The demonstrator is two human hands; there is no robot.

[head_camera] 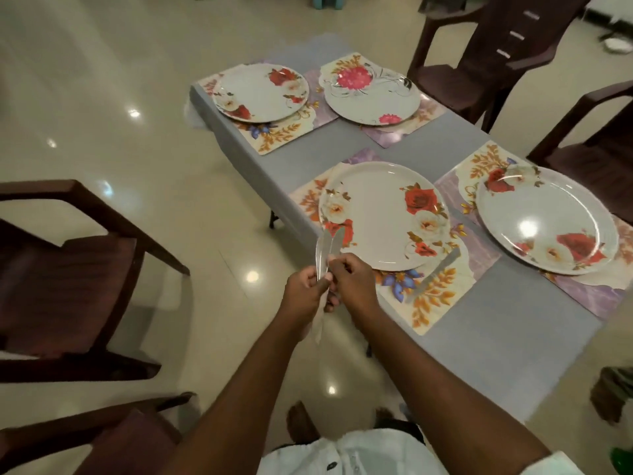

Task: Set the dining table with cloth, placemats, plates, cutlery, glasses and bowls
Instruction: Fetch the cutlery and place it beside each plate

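Between my two hands, at the near-left corner of the desk, I hold a small bunch of clear plastic cutlery point(325, 250); the pieces are see-through and smeared by motion, so I cannot tell how many there are or whether they are knives, spoons or forks. My left hand point(306, 289) is curled round the handles, with the pale tips rising above it and a blurred whitish strip hanging below my wrist that I cannot identify. My right hand point(349, 279) pinches the same bunch from the other side, its fingers point(337, 265) bent in and touching the left hand. The tips overlap the rim of the nearest plate point(383, 217), a white one with red and cream roses, which sits on a floral placemat point(431, 303). On that placemat, just right of the plate, lies another clear knife point(435, 274), faint against the print. Three more flowered plates rest on their own placemats: one to the right point(548, 221), two at the far end point(260, 92) point(371, 96). A grey cloth point(496, 337) covers the desk, its far edge soft and hard to trace. Brown plastic chairs stand around it, the left one point(68, 262) and the far right one point(496, 53) both cut off by the frame.
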